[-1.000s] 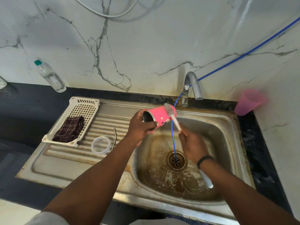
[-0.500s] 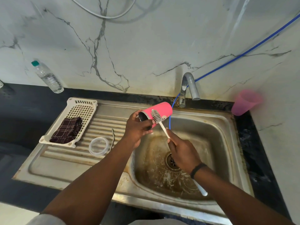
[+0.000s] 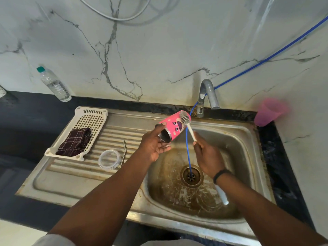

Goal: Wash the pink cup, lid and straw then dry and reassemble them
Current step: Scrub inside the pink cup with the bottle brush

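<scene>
Pink cup [image 3: 174, 125] lies tilted over the sink basin's [image 3: 239, 139] back-left corner, gripped at its open mouth by the left hand [image 3: 154, 144]. Right hand [image 3: 207, 157] curls round the bottle brush [image 3: 188, 125], bristles against the cup's base. Clear lid [image 3: 109, 159] and straw [image 3: 124, 150] rest on the drainboard [image 3: 58, 181].
</scene>
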